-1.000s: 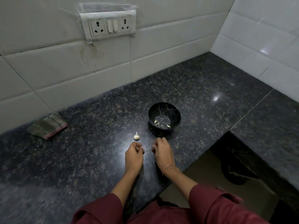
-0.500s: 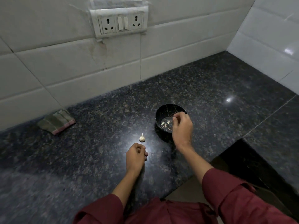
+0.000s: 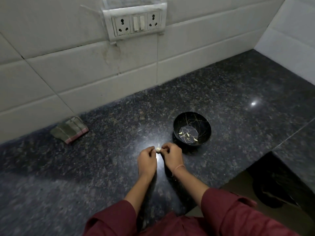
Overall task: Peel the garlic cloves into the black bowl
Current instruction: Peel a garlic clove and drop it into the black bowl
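I hold the garlic pinched between left hand and right hand, low over the worktop, its tip pointing away from me. The black bowl sits just ahead-right, nearer my right hand.

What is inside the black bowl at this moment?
About four pale peeled garlic cloves lie on the floor of the black bowl. The near inner wall is hidden behind the rim, so anything there cannot be seen.

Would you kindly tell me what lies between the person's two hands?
In the head view, a garlic bulb lies between the left hand and right hand, pinched by both.
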